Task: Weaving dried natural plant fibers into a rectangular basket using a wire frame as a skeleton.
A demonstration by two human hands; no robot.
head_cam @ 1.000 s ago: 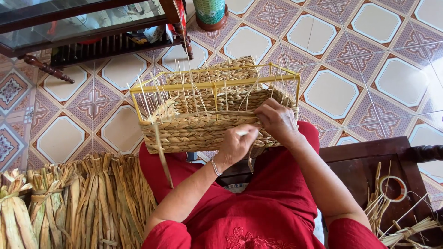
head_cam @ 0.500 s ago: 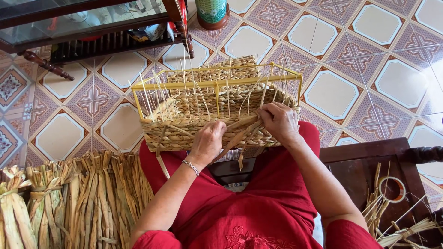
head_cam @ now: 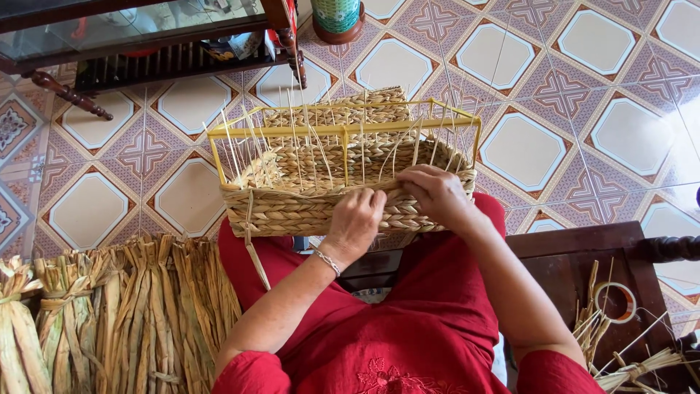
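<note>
The half-woven rectangular basket of braided tan straw [head_cam: 332, 197], built around a yellow wire frame [head_cam: 343, 130], rests on the person's lap and serves as the landmark here.

Furthest left of the basket, bundles of dried greenish-tan reed stalks [head_cam: 109, 314] lie on the patterned tiled floor [head_cam: 525, 146]. A loose straw strand [head_cam: 251, 241] hangs from the basket's near left corner. A second ago that strand was drawn out lower and the left hand was down near it; the left hand [head_cam: 357, 219] has since risen to the basket's near wall and now lies with fingers curled over the top braided row, pressing it. That suggests a fresh length has been laid in and is being bedded down against the rows beneath.

Right of it, the right hand [head_cam: 437, 193] has barely shifted: it sits on the same top edge, fingers bent and pinching at the weave among the thin upright stakes [head_cam: 321, 146]; whether it holds a strand between its fingertips cannot be told.

So the basket lies directly under and ahead of both hands, its near wall touching them, its far side turned away.

Beyond the basket stands a dark wooden glass-topped table [head_cam: 146, 36]. Right of the basket, a dark wooden stool [head_cam: 583, 255] carries a roll of tape [head_cam: 615, 301] and loose straw offcuts [head_cam: 627, 357].
</note>
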